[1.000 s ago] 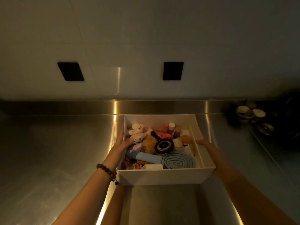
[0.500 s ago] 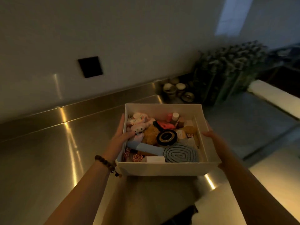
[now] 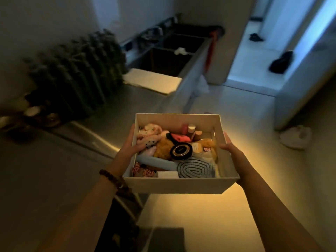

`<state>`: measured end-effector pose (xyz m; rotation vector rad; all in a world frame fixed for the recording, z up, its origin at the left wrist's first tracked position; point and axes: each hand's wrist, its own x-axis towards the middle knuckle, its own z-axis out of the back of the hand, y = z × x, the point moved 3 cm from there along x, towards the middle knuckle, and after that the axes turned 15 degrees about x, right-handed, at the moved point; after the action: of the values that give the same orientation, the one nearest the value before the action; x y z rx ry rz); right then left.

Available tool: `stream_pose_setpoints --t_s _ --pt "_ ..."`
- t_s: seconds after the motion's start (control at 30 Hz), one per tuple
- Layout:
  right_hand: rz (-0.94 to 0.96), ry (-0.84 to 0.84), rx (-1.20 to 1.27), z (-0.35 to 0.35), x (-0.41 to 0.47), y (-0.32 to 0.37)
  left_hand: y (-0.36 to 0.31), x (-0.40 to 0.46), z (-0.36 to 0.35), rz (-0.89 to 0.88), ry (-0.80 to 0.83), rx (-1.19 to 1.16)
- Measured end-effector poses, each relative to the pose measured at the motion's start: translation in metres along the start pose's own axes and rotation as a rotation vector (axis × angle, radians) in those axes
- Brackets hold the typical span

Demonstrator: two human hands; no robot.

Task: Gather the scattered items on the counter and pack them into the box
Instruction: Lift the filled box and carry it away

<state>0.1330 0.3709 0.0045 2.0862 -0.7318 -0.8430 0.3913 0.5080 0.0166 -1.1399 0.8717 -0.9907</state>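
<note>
I hold a white open box [image 3: 174, 184] up in the air, past the counter's edge and over the floor. My left hand [image 3: 127, 151] grips its left wall with the thumb inside; a bead bracelet is on that wrist. My right hand [image 3: 231, 151] grips the right wall. Inside lie several items: a blue hairbrush [image 3: 196, 170], a round black compact [image 3: 181, 151], pink plush toys [image 3: 150, 133], a brown fuzzy toy [image 3: 163, 148], small bottles [image 3: 190, 129] and wrapped sweets [image 3: 143, 172].
The steel counter [image 3: 54, 170] runs to my left, with dark bottles [image 3: 78, 73] and small jars [image 3: 34, 113] by the wall. Farther on are a flat board [image 3: 152, 80], a sink [image 3: 163, 59] and a doorway [image 3: 263, 51]. A white shoe [image 3: 294, 137] lies on the floor.
I have lifted the box off the counter and turned right with it; the view has swung from the wall to the sink, floor and doorway. Both hands keep their grip.
</note>
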Motion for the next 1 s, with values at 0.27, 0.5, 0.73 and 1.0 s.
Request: stream_pose_setpoints --t_s 0.27,0.5,0.73,1.0 --pt "0.209 -0.417 0.109 0.175 -0.073 0.034 -0.011 0.110 -0.184 0.017 0.417 0.075" --pt "0.313 -0.829 0.243 0.275 -0.119 0.050 -0.023 0.200 -0.343 -0.042 0.759 0.223" --pt "0.549 -1.028 0.374 0.315 -0.137 0.078 -0.043 0.277 -0.478 -0.093 1.141 0.228" --pt "0.682 -1.331 0.466 0.327 -0.159 0.070 -0.054 0.294 -0.585 -0.139 1.422 0.222"
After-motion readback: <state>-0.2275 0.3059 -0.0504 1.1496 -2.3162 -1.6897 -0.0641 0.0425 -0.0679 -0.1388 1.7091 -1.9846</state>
